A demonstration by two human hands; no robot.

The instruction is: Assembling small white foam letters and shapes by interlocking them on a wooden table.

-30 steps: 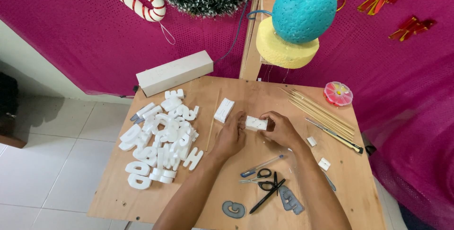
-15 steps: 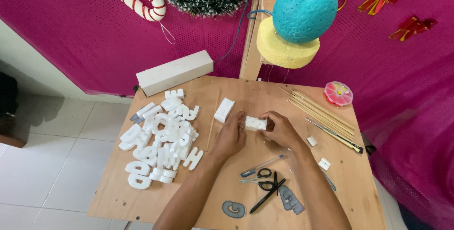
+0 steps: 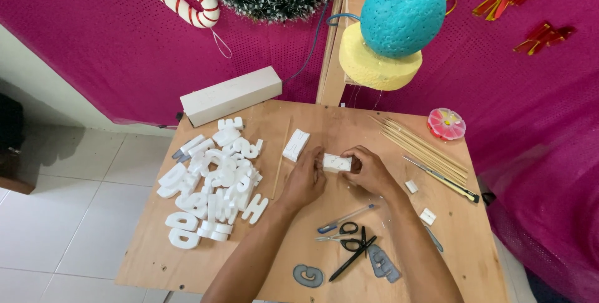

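Head camera looks down on a plywood table [image 3: 187,259]. Closest to the near edge lie a grey foam letter ring [image 3: 309,275] and a grey foam letter piece [image 3: 382,264], with black-handled scissors [image 3: 349,245] and a blue-capped pen [image 3: 345,219] just beyond them. Both forearms reach in from the near edge to the middle of the table. There the left hand [image 3: 306,178] and the right hand [image 3: 369,171] close on a small white rectangular foam block [image 3: 336,163] from either end, fingers curled around its ends, so that the block sits pinched between them just above or on the tabletop; which of the two cannot be told. A second white foam block [image 3: 296,144] lies just beyond the left hand. Toward the left edge spreads a heap of white foam letters [image 3: 212,181]. Toward the right edge lie two small white foam cubes [image 3: 419,202], a utility knife [image 3: 442,179] and a bundle of thin wooden skewers [image 3: 421,148]. At the far right corner sits a round pink box [image 3: 447,123]; at the far left corner lies a long white foam bar [image 3: 231,95]. Behind the table hangs a magenta cloth [image 3: 112,47], with a teal foam egg [image 3: 402,13] over a yellow foam disc [image 3: 374,66].
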